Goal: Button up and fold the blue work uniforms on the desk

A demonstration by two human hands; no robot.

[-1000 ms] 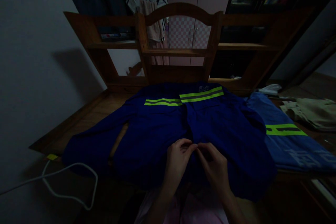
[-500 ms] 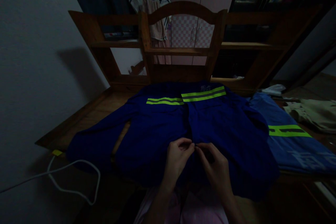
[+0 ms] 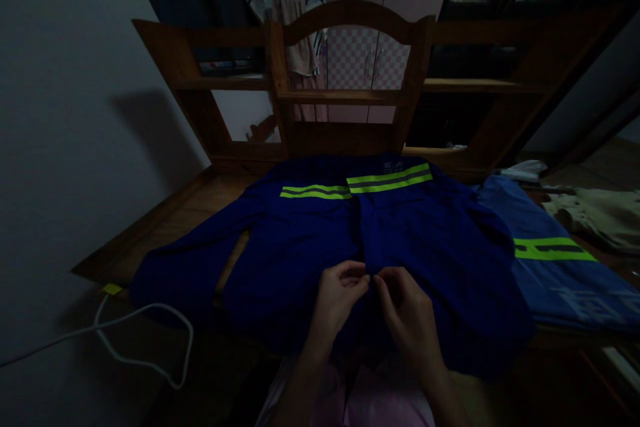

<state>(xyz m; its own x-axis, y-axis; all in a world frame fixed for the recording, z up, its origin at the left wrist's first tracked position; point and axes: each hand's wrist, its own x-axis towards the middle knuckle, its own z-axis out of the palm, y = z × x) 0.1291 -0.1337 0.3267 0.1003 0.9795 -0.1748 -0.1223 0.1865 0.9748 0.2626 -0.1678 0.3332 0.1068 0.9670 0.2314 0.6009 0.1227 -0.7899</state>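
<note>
A dark blue work jacket (image 3: 305, 247) with yellow-green reflective stripes lies spread, front up, on the wooden desk. At the lower part of its front opening, my left hand (image 3: 340, 297) pinches the jacket's edge between thumb and fingers. Just to the right, my right hand (image 3: 407, 307) also pinches the jacket's front, thumb against forefinger. The fingertips of both hands nearly meet, with a small gap between them. Any button there is too dark to make out. One jacket sleeve stretches out to the left.
A folded lighter blue garment (image 3: 555, 267) with a reflective stripe lies at the right, beside a beige cloth (image 3: 595, 213). Behind the jacket rises a wooden shelf unit (image 3: 345, 99). A white cable (image 3: 145, 363) loops at the lower left near the desk's corner.
The fingertips of my two hands have drawn slightly apart; before, they met at the jacket's front edge. The jacket lies as it did.
</note>
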